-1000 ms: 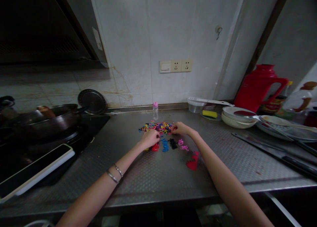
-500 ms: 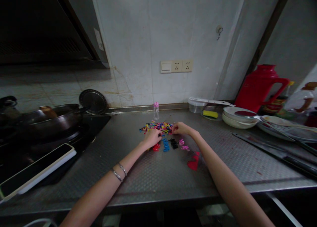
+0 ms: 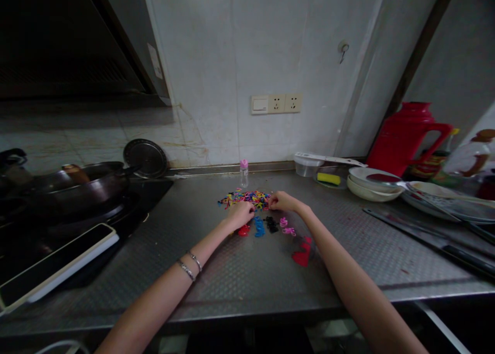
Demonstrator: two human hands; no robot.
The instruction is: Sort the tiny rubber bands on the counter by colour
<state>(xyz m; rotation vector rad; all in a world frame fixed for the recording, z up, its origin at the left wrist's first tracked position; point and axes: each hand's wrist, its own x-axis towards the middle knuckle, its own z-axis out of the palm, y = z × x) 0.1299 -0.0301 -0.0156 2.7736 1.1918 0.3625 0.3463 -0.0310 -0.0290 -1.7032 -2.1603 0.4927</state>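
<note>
A heap of small multicoloured pieces, like little rubber bands [image 3: 247, 197], lies on the metal counter. My left hand [image 3: 240, 215] is closed in a pinch at the heap's front edge; a small dark bit shows by its fingertips, too small to name. At the heap's right end, my right hand [image 3: 284, 201] has its fingers bent together, and what they hold is hidden. In front lie small single-colour groups: red pieces [image 3: 244, 231], partly behind my left hand, blue pieces [image 3: 259, 226], black pieces [image 3: 271, 224] and pink pieces [image 3: 288, 231].
A small pink-capped bottle [image 3: 244, 173] stands behind the heap. Near my right forearm lies a torn red packet [image 3: 302, 252]. Bowls [image 3: 373, 189], a yellow sponge [image 3: 328, 179] and a red thermos [image 3: 402, 137] are at right. A pan [image 3: 85, 181] sits on the stove at left.
My left hand has shifted slightly to the right along the heap's front edge. The blue bit at its fingertips has given way to a dark one. My right hand stays nearly still.
</note>
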